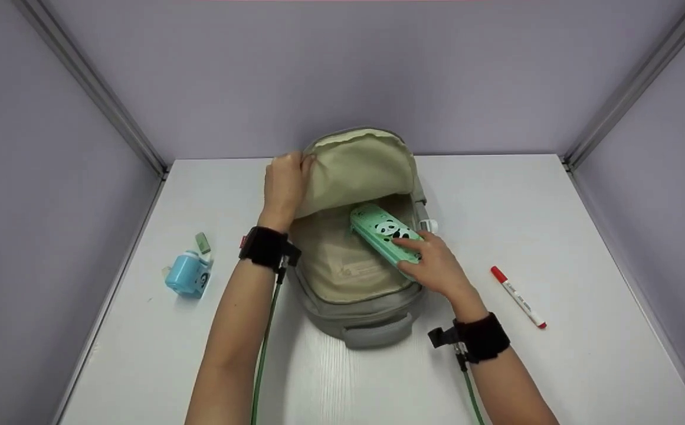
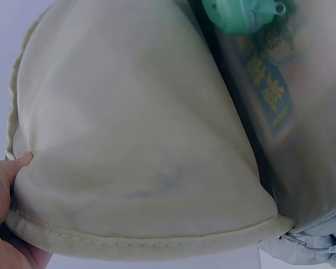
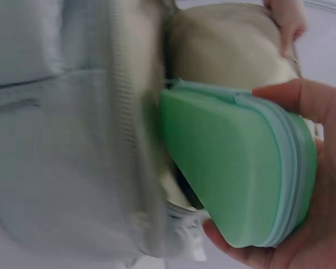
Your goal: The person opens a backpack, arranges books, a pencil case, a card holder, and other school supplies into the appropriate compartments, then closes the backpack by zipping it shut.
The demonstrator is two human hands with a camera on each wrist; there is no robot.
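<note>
A: What does the right hand hold?

B: It grips a mint-green zipped pencil case with a panda print by its near end, the far end inside the open grey fabric backpack lying on the white table.

A: And the left hand?

B: It pinches the backpack's cream-lined flap, holding it raised. A red-capped white marker lies right of the backpack, well apart.

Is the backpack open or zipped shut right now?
Open. The left hand holds the backpack flap up, baring the beige lining, and the right hand grips a green pencil case partway inside.
</note>
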